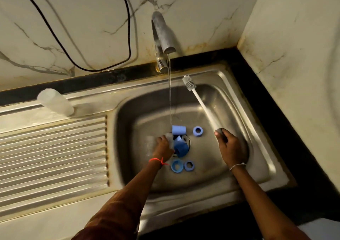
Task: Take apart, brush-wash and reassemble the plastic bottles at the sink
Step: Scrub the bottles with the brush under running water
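Note:
Down in the steel sink basin (211, 166), my left hand (163, 148) grips a clear plastic bottle (170, 139) lying by the drain. My right hand (230, 146) holds the handle end of a long white bottle brush (199, 100), whose bristle head points up toward the back rim. Blue bottle parts lie around the drain: a cylinder cap (178, 129) under the water stream, a large cap (181, 147) over the drain, a ring (197, 131) to the right, and two rings (177, 166) (189, 165) in front. Another clear bottle (55, 102) lies on the drainboard's back edge.
The tap (163, 34) runs a thin stream into the basin. A ribbed drainboard (53, 157) spreads to the left. A black cable (127, 37) hangs on the marble wall behind. A side wall (294, 56) closes in the right of the sink.

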